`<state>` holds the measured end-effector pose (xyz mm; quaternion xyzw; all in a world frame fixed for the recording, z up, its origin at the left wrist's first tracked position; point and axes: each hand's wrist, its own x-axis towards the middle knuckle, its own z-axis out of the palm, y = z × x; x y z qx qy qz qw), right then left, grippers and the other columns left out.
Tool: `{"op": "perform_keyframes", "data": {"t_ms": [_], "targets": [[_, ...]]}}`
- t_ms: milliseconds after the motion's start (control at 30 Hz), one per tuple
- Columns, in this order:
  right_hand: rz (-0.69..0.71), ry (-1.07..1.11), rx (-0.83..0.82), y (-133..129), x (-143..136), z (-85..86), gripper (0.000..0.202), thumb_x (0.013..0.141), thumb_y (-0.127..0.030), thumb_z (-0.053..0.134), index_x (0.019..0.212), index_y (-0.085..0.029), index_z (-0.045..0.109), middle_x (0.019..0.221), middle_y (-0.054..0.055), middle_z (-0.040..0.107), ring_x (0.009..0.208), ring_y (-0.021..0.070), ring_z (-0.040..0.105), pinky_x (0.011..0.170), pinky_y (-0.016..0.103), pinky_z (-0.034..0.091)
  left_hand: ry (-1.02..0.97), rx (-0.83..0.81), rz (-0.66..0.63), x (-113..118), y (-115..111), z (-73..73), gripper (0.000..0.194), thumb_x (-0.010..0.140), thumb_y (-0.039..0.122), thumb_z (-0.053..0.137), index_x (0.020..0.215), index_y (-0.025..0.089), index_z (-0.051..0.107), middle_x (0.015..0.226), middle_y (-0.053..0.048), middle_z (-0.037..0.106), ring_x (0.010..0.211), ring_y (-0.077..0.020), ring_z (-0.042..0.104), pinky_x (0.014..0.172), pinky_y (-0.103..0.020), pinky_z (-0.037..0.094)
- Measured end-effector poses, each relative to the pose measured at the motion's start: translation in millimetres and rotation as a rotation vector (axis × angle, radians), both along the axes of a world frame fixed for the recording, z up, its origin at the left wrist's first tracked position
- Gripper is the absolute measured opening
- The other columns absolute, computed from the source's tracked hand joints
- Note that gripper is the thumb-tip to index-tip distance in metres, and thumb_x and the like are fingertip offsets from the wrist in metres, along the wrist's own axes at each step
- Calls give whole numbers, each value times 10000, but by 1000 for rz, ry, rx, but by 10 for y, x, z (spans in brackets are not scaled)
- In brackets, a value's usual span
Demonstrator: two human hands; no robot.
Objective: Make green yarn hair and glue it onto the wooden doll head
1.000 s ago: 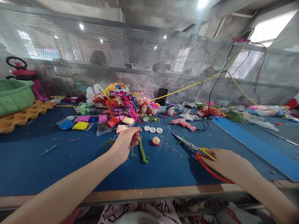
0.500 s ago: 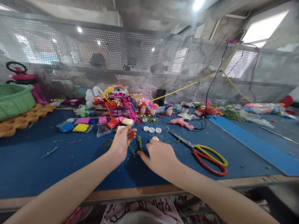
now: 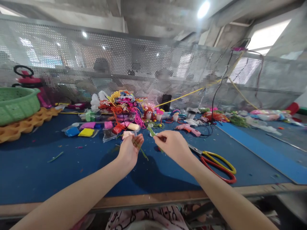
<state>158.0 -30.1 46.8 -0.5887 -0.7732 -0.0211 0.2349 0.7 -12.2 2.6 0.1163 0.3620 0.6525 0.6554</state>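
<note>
Held above the blue mat, my right hand [image 3: 174, 145] pinches a short bundle of green yarn [image 3: 151, 131] between thumb and fingers. My left hand [image 3: 130, 151] is to its left, palm turned inward and fingers curled. A thin green yarn strand [image 3: 144, 155] hangs from the left hand, though its gripped end is hidden. Just behind the left fingers lies a pale pink piece [image 3: 127, 134], partly covered. Scissors [image 3: 217, 161] with one red and one yellow handle lie right of my right hand, which covers their blade tips.
A pink glue gun [image 3: 189, 129] with a cord lies behind the scissors. Small yarn dolls [image 3: 175, 115] stand at the back beside a tangled yarn heap [image 3: 122, 103]. Bagged coloured clay [image 3: 86, 132] lies left. A green basin [image 3: 19, 103] sits at far left.
My right hand has lifted the green yarn bundle off the mat and moved slightly right and away from me. The left hand has shifted a little right, its strand still hanging.
</note>
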Motion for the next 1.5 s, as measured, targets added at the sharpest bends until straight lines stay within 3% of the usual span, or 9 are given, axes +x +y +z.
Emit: {"op": "perform_keyframes", "data": {"t_ms": [167, 300, 600, 767, 1067, 1267, 1400, 1500], "targets": [[155, 88, 25, 2, -60, -81, 227, 875, -268, 593, 700, -195, 718, 719, 38, 722, 630, 150, 579, 615, 261, 349, -27, 24, -166, 74, -49, -18, 198, 984, 91, 457, 858, 139, 602, 911, -105, 755, 693, -113, 710, 737, -252, 606], [169, 107, 26, 7, -112, -187, 219, 890, -261, 591, 741, -191, 736, 753, 46, 730, 662, 153, 584, 645, 257, 361, -7, 105, -241, 100, -78, -21, 183, 995, 136, 480, 989, 141, 662, 1083, -102, 757, 820, -111, 725, 769, -206, 580], [266, 269, -54, 33, -98, -267, 262, 876, -238, 574, 636, -172, 655, 598, -6, 623, 556, 114, 487, 561, 246, 306, 15, 197, -249, 137, -157, 56, 206, 1012, 184, 472, 1078, 168, 666, 1200, -91, 736, 1009, -138, 711, 882, -228, 540], [295, 316, -102, 13, -77, -282, 297, 877, -240, 557, 588, -178, 583, 550, -26, 550, 520, 102, 448, 531, 248, 288, 62, 266, -240, 145, -151, 15, 204, 999, 167, 493, 1077, 186, 680, 1224, -75, 726, 1067, -140, 691, 943, -243, 521], [295, 339, -123, -26, -72, -243, 360, 917, -334, 543, 598, -173, 592, 561, -21, 540, 540, 106, 436, 532, 252, 291, 100, 321, -271, 136, -173, -17, 195, 951, 150, 564, 1109, 194, 670, 1198, -84, 731, 1092, -169, 683, 956, -279, 541], [316, 449, -123, 3, -26, -130, 307, 904, -314, 554, 652, -157, 631, 587, -20, 558, 570, 105, 447, 543, 239, 311, 106, 448, -329, 150, -221, -14, 235, 951, 176, 576, 1154, 200, 692, 1251, -71, 714, 1216, -166, 624, 1099, -281, 430], [392, 508, -255, 68, 49, -58, 283, 893, -364, 569, 722, -153, 649, 616, -26, 535, 570, 98, 424, 524, 230, 319, 176, 522, -325, 155, -225, -22, 257, 946, 224, 600, 1195, 239, 666, 1250, -57, 708, 1249, -171, 595, 1118, -300, 400], [430, 612, -348, 109, 107, -64, 282, 866, -413, 605, 756, -157, 651, 637, -28, 538, 564, 92, 427, 510, 224, 336, 211, 520, -279, 155, -189, -45, 148, 932, 279, 633, 1069, 226, 643, 1179, -59, 719, 1160, -169, 631, 1073, -310, 434]]}}
